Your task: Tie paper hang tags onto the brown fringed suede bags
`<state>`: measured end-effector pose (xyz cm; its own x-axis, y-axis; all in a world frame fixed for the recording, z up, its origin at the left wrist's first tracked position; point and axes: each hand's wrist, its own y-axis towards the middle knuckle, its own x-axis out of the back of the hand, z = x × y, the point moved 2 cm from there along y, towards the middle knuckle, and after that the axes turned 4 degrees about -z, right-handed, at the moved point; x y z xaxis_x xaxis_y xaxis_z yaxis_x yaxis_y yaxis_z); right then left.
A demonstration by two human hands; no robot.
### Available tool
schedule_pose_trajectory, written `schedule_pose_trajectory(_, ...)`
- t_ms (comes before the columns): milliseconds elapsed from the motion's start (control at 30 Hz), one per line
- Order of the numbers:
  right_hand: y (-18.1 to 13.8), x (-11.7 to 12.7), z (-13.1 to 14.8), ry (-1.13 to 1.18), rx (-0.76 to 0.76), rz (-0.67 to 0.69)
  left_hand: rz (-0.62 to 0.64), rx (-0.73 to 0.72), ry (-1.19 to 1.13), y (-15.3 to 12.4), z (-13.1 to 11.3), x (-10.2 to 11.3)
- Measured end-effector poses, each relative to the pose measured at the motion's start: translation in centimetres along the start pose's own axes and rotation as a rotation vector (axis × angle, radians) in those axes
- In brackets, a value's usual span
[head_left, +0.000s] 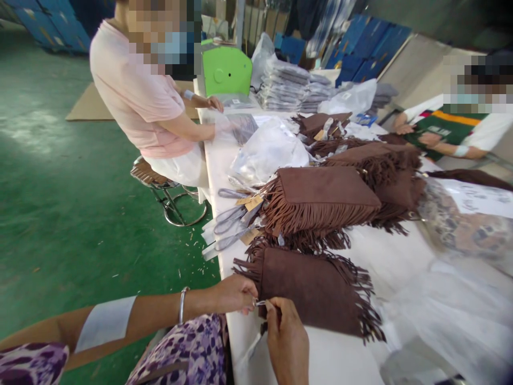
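Note:
A brown fringed bag [308, 286] lies flat on the white table in front of me. At its left edge my left hand [237, 294] is closed, its fingertips pinching one end of a small shiny metal-looking piece [260, 303]. My right hand [286, 334] pinches the other end between thumb and forefinger. The exact kind of this piece is too small to make out. Below my fingers hangs a pale strip [253, 347], partly hidden by my right hand. Just behind, more brown fringed bags [326, 190] are stacked, with grey wrist straps [232, 219] and tan tags [254, 202] at their left side.
Clear plastic bags [270, 152] lie beyond the stack, and plastic sheeting [452, 315] covers the right side. A person in pink [136, 91] sits at the table's left edge near a green machine [226, 69]. Another person [449, 131] works at far right. Packed goods [284, 85] stand behind.

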<state>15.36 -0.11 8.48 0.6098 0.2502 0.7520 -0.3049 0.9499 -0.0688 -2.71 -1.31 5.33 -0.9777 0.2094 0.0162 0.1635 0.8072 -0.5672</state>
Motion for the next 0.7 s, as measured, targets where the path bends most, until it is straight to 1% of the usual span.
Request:
schedule_pose_trajectory(133, 0.1, 0.0, 0.1, -0.010, -0.003, -0.010, 0.000, -0.038, 0.001, 0.1, 0.2, -0.1)
schedule_pose_trajectory(267, 0.0, -0.1, 0.5, -0.030, 0.032, -0.026, -0.017, -0.032, 0.019, 0.3, 0.5, -0.2)
schedule_pose_trajectory(367, -0.2, -0.3, 0.6, -0.035, 0.045, -0.032, -0.044, -0.041, 0.087, 0.4, 0.4, -0.3)
schedule_pose_trajectory(467, -0.4, -0.4, 0.6, 0.000, 0.029, -0.010, -0.072, -0.048, 0.208, 0.3, -0.2, -0.4)
schedule_pose_trajectory(533, -0.5, -0.5, 0.5, 0.045, 0.021, 0.019, -0.113, -0.056, 0.311, 0.2, -0.7, -0.5)
schedule_pose_trajectory(600, -0.6, -0.6, 0.4, 0.071, 0.036, 0.040, -0.188, -0.093, 0.420, 0.1, -1.1, -0.6)
schedule_pose_trajectory(700, -0.6, -0.8, 0.3, 0.043, 0.092, 0.023, -0.262, -0.163, 0.493, -0.1, -1.2, -0.9)
